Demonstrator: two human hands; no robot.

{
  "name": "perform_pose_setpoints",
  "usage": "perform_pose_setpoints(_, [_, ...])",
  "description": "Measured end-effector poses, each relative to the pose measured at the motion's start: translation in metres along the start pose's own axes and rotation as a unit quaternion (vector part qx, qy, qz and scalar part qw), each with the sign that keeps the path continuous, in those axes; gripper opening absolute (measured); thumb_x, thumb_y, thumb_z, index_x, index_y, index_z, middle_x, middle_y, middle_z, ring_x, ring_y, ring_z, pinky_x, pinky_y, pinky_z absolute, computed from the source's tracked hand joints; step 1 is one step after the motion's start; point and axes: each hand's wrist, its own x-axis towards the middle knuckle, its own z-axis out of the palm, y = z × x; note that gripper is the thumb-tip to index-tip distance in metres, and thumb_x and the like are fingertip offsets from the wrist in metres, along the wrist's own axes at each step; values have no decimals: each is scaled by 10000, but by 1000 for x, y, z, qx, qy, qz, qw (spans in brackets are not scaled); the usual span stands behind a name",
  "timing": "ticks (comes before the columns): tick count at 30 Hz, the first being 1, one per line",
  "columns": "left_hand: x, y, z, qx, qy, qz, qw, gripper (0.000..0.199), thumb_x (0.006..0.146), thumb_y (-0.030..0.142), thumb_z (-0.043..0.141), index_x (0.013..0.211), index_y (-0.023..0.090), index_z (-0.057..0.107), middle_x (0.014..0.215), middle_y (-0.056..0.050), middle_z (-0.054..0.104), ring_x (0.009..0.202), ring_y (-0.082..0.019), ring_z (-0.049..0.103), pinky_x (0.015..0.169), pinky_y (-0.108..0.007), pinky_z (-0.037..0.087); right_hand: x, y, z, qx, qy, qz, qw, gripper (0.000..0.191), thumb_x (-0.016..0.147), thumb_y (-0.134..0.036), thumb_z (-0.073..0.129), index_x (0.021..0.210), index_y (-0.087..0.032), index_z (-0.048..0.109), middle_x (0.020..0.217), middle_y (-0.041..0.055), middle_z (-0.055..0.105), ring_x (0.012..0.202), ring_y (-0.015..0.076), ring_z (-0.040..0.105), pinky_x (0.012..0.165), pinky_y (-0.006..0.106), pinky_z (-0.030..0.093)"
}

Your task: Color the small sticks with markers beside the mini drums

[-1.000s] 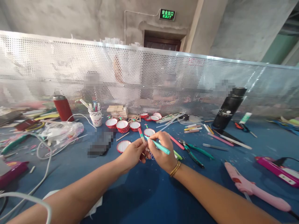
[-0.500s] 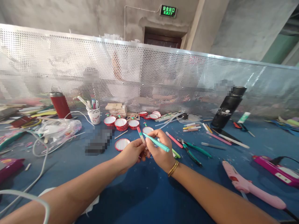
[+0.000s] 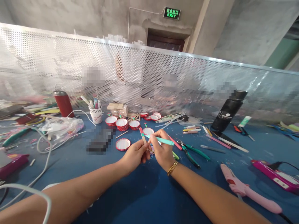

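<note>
My right grip pinches the turquoise pen, swung flatter than half a second ago, its tip still at the stick's green band; contact I can't confirm. I judge colouring there continues. My left grip pinches the stick, tilted, above the bench near a red-rimmed dish.

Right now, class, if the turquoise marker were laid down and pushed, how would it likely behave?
The turquoise marker would probably roll, as it looks slim and rounded. It is likely stiff, showing no bend where the right hand holds it. It also seems light, being held like a pen.
</note>
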Motion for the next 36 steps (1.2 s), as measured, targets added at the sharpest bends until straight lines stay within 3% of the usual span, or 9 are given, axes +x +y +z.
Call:
perform_pose_setpoints(5, [-5, -4, 4, -25, -8, 7, 1000, 366, 849, 536, 453, 827, 174, 509, 550, 35, 534, 403, -55, 414, 408, -176, 254, 0, 1, -1, -7, 16, -8, 1000, 158, 878, -300, 529, 755, -207, 497, 668, -28, 563, 630, 126, 556, 630, 264, 444])
perform_pose_setpoints(12, [-8, 1, 2, -74, 37, 39, 996, 358, 828, 531, 498, 805, 174, 494, 546, 44, 519, 421, -55, 396, 424, -184, 264, 0, 3, -1, -18, 9, -14, 1000, 168, 884, -304, 516, 754, -198, 514, 709, -17, 554, 680, 130, 548, 676, 278, 440])
perform_pose_setpoints(20, [-16, -2, 5, -33, -21, 54, 998, 376, 864, 537, 452, 840, 167, 518, 563, 34, 512, 438, -63, 399, 435, -194, 278, 0, -3, -1, -4, 6, 1, 1000, 149, 874, -295, 529, 759, -202, 515, 689, -21, 566, 653, 126, 556, 657, 269, 448])
perform_pose_setpoints(28, [-21, -6, 2, -17, -45, 54, 997, 350, 894, 495, 418, 829, 164, 512, 566, 30, 507, 442, -61, 381, 443, -197, 288, 0, 0, -2, -22, 1, 9, 1000, 127, 876, -295, 532, 790, -202, 528, 717, -21, 569, 654, 124, 556, 652, 266, 450])
perform_pose_setpoints(33, [-19, -6, 2, -28, -28, 51, 998, 337, 882, 492, 443, 830, 168, 520, 559, 33, 515, 438, -63, 395, 435, -196, 272, -2, -2, 0, 2, -5, 18, 1000, 127, 875, -311, 537, 805, -206, 522, 719, -18, 573, 642, 124, 562, 626, 261, 455])
perform_pose_setpoints(36, [-15, 1, 6, -45, 15, 20, 999, 320, 876, 479, 447, 829, 170, 515, 565, 31, 531, 433, -61, 401, 437, -193, 264, -1, -3, 1, 27, -11, 26, 999, 119, 879, -323, 532, 847, -209, 525, 736, -13, 588, 651, 127, 574, 617, 259, 461])
